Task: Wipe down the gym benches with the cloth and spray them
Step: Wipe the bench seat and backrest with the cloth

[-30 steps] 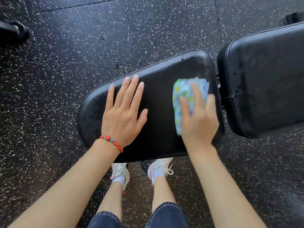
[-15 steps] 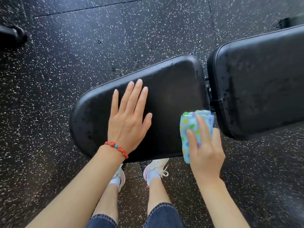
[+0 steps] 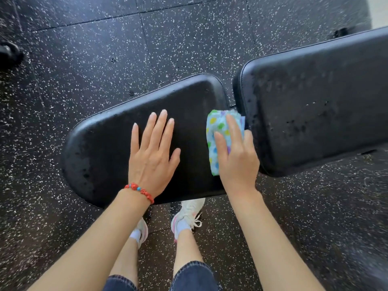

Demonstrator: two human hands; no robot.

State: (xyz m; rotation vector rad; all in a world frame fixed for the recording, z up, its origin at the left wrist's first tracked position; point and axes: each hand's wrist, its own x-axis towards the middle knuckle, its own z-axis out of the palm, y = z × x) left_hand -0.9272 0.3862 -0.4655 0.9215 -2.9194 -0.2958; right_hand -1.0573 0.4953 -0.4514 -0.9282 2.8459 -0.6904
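- A black rubber floor (image 3: 84, 70) flecked with white specks fills the frame, with thin seams between its tiles running across the upper part.
- A dark rounded object (image 3: 9, 53) sits at the left edge in the upper left, partly cut off; what it is cannot be told.
- A small dark shape (image 3: 341, 32) lies on the floor in the upper right, blurred.
- A red beaded bracelet (image 3: 139, 191) with one blue bead circles a wrist left of centre.
- Two white sneakers (image 3: 188, 215) with pink trim and white socks stand at lower centre.
- Dark denim hems (image 3: 191, 276) show at the bottom edge.
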